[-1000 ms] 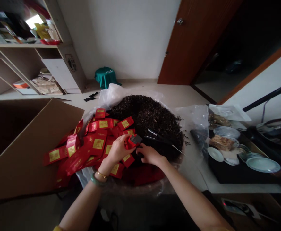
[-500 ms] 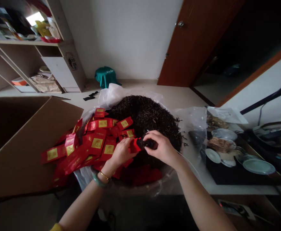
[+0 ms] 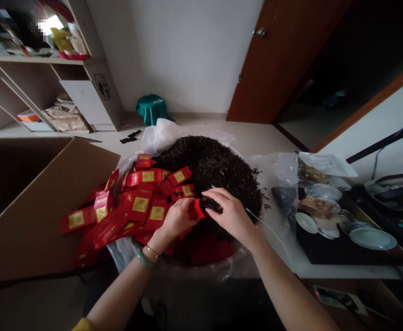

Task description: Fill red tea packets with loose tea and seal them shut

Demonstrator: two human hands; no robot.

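My left hand is closed around a small red packet, whose end points right. My right hand hovers just right of that end, thumb and fingers apart with a gap between them; I see nothing held there. Beneath both hands is a large heap of dark, dried tea leaves in a clear plastic liner. Many red packets with gold labels lie piled on the heap's left side. Several more red packets rest in shadow at the near edge.
A big open cardboard box stands at the left. To the right, a dark tray carries shallow dishes and a brown clump in plastic. A white cable runs past my right wrist. A teal-covered bin stands by the wall.
The dark leaves between my right fingers are gone from them, and those fingers have spread apart. My left hand keeps the red packet in nearly the same place.
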